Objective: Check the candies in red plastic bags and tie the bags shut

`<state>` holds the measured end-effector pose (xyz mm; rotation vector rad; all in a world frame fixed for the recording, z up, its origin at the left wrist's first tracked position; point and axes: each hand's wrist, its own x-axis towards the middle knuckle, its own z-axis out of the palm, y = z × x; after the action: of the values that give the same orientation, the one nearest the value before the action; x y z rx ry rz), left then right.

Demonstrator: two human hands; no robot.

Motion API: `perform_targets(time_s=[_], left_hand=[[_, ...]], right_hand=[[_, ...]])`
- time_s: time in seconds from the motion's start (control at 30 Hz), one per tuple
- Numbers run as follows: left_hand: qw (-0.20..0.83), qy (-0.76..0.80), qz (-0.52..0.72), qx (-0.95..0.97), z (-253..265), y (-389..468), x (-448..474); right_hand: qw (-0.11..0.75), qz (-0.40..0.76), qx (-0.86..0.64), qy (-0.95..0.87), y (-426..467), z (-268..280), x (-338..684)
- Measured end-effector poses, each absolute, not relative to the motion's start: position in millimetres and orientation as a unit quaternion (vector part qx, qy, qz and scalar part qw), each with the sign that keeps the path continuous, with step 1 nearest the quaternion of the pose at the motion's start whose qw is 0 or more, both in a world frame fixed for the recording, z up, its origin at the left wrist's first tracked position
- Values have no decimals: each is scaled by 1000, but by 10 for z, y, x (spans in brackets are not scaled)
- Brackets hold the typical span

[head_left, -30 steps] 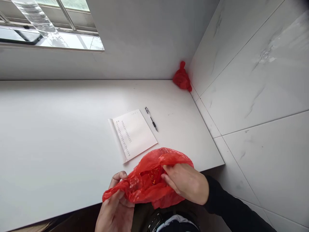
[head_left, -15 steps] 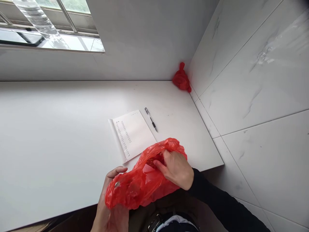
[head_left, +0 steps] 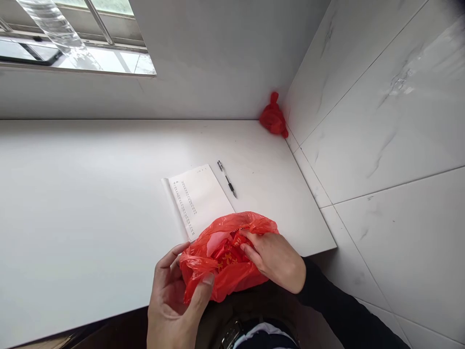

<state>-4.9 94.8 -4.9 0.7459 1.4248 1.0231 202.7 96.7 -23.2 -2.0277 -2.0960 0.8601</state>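
A red plastic bag (head_left: 228,225) gapes at the table's front edge, with several red packets (head_left: 227,257) printed in gold inside it. My left hand (head_left: 178,291) grips the bag's left side, thumb in front and fingers behind. From the right, my right hand (head_left: 274,254) reaches into the mouth of the bag. Its thumb and forefinger close on one of the red packets; the remaining fingers are partly hidden. Just beyond the bag lies an open notebook (head_left: 201,194) with rows of handwriting, its near corner covered by the bag.
A capped-style black pen (head_left: 227,179) lies right of the notebook on the white table (head_left: 90,194). In the back corner sits a knotted red bag (head_left: 273,116) against the tiled wall (head_left: 392,145). On the window sill are a clear bottle (head_left: 60,31) and a dark-framed flat object (head_left: 27,53).
The bag's mouth has opened wider, showing the packets. My left hand has turned so its thumb is in front of the bag. My right hand has shifted slightly right and down.
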Motion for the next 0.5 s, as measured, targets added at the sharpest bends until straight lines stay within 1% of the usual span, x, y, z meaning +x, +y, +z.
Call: perform_targets(time_s=[0.1,0.23,0.33,0.5], left_hand=[[573,608,443,325,-75,933,-37],[581,600,449,318,-82,901,-49],[579,604,447,315,-115,891,-80],[599,580,466,297,-136,905,-71]], right_hand=[[41,254,-681,-686,943,-216,2052],[60,220,-658,-718,929,-264,2064],[41,218,-640,-736,921,-301,2078],[6,224,-655,-721,879,-251,2128]])
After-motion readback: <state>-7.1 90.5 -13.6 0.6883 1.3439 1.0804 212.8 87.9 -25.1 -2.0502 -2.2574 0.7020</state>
